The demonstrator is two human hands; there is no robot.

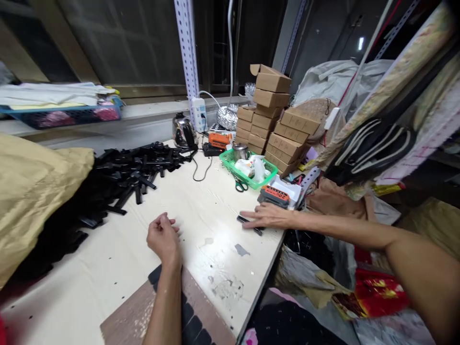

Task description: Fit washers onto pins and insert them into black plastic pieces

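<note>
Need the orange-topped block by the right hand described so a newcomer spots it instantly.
On the pale table, find the green basket in front of the stacked cardboard boxes. Between that basket and the right hand sits a dark block with an orange top. Its lookalike lies beyond the basket; this one is just past the fingers.

Stacked cardboard boxes (271, 99) stand behind a green basket (264, 180) holding a metal pot (240, 153). Beside the basket lies 1 pair of scissors (239, 183). A shiny kettle (180, 129) stands near a white power strip (198, 114).
</note>
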